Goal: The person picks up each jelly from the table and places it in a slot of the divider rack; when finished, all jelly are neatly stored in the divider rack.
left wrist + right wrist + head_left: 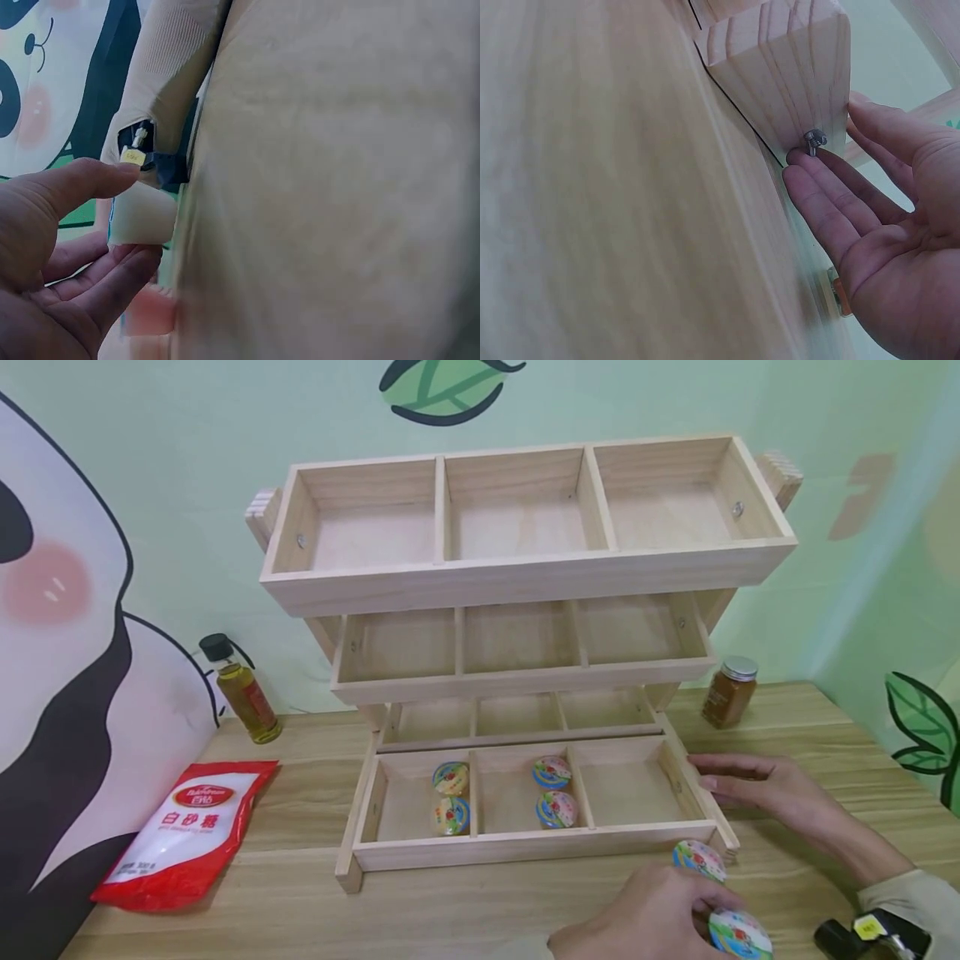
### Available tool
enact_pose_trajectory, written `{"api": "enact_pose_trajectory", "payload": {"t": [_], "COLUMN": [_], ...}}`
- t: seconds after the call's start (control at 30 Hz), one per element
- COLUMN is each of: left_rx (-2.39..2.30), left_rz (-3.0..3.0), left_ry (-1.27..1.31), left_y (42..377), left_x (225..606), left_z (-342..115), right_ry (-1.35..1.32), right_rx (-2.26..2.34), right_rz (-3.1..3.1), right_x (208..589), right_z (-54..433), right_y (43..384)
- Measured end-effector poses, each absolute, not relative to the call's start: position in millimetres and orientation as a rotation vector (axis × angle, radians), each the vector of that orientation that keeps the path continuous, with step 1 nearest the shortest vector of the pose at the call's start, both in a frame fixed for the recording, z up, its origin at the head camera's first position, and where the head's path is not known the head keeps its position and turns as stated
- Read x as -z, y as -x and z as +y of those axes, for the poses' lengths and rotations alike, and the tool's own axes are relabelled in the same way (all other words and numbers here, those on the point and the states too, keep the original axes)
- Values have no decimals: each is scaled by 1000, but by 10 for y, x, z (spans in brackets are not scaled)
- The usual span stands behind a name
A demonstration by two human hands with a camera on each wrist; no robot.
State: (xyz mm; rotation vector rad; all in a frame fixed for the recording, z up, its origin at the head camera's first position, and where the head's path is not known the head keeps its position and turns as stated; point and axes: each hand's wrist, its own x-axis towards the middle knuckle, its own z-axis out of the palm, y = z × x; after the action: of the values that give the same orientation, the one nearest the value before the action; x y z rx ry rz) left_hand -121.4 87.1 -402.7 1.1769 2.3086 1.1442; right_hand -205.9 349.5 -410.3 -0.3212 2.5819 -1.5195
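My left hand (645,914) pinches a small jelly cup (738,935) with a printed lid, in front of the rack's right corner. In the left wrist view its whitish body (142,217) sits between thumb and fingers. Another jelly cup (699,860) stands just beyond that hand; whether they touch I cannot tell. My right hand (772,793) rests its fairly straight fingers against the right side of the wooden tiered rack (525,575). The right wrist view has those fingertips beside a metal bolt (815,139) on the wood. In the bottom tray (480,852), two cups each occupy the left and middle compartments.
To the left lie a red and white sugar bag (187,835) and, behind it, an oil bottle (243,693). A brown spice jar (730,693) stands right of the rack. The upper trays overhang the bottom one. A patterned wall (187,427) rises behind.
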Motion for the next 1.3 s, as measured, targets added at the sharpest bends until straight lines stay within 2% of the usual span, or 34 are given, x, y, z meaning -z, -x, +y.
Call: {"api": "enact_pose_trajectory", "payload": {"t": [0.37,0.77,1.3], "left_rx": [-1312,-1552,-1502], "left_rz": [2471,2389,2559], "left_ry": [-1382,-937,-772], "left_y": [1290,1616,2052], "left_x": [3830,3558,3672], "left_z": [731,588,630], "right_ry": [307,303,339], "right_rx": [1456,1496,1567], "right_rz": [2633,2573,2535], "right_x": [4113,4087,4117], "right_z": [3488,3493,3501], "right_y": [2057,2088,2081]}}
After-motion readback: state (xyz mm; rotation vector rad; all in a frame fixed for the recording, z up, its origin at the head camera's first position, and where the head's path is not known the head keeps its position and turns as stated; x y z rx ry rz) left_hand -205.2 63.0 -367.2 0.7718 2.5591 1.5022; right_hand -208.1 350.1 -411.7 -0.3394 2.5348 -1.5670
